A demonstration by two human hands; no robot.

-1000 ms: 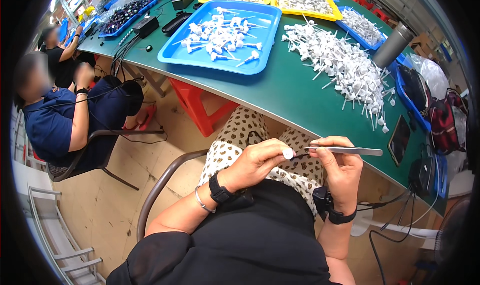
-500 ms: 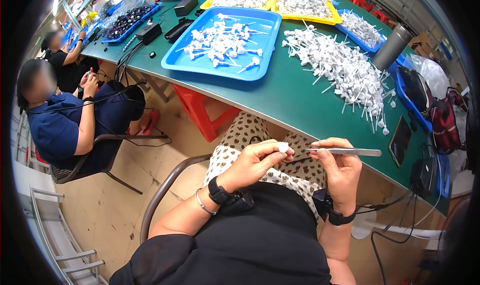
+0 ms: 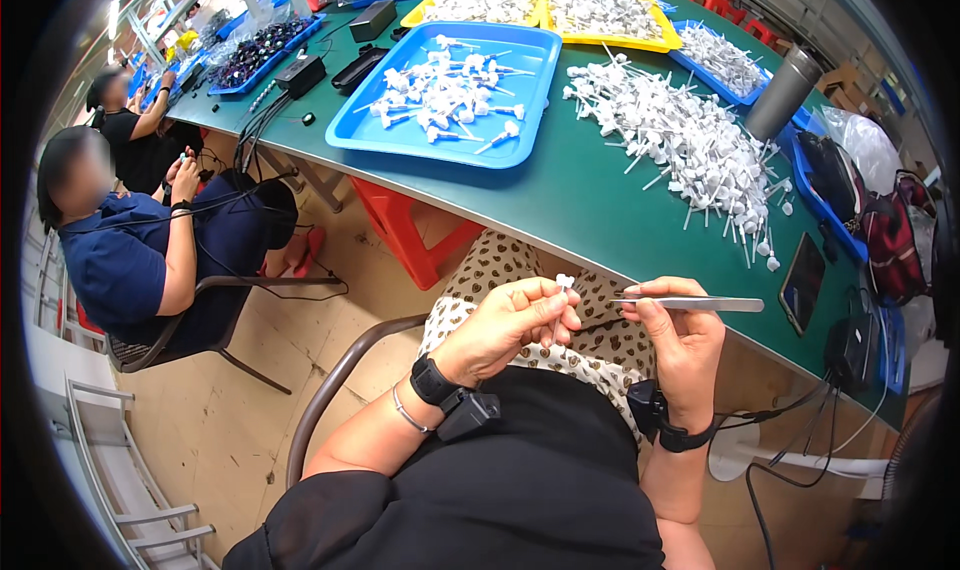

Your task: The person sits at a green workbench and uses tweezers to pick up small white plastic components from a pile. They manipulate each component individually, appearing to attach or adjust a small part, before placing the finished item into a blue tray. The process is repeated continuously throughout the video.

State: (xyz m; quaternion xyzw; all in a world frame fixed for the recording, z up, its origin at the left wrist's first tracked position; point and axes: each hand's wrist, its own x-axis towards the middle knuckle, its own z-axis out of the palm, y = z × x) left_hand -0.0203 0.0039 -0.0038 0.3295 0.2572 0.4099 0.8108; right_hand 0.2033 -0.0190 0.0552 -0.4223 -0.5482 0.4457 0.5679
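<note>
Pinched between the fingertips of my left hand (image 3: 515, 322) is a small white plastic part (image 3: 565, 281), its wider head up and a thin stem running down past the fingers. My right hand (image 3: 682, 338) is closed on metal tweezers (image 3: 715, 303), whose thin tips point left toward the white part without touching it. Both hands are above my lap, in front of the table edge. Similar white stemmed parts lie in a blue tray (image 3: 352, 130) and in a large loose pile (image 3: 690, 150) on the green table (image 3: 580, 210).
Yellow trays (image 3: 672, 36) of white parts stand at the back. A grey bottle (image 3: 785, 95), a phone (image 3: 802, 282) and bags (image 3: 895, 240) are on the right. A red stool (image 3: 415, 235) is under the table. Another person (image 3: 130, 240) sits at the left beside black cables (image 3: 262, 125).
My left hand has turned the white part, so its head now points up and its stem shows below. My right hand with the tweezers has hardly moved.
</note>
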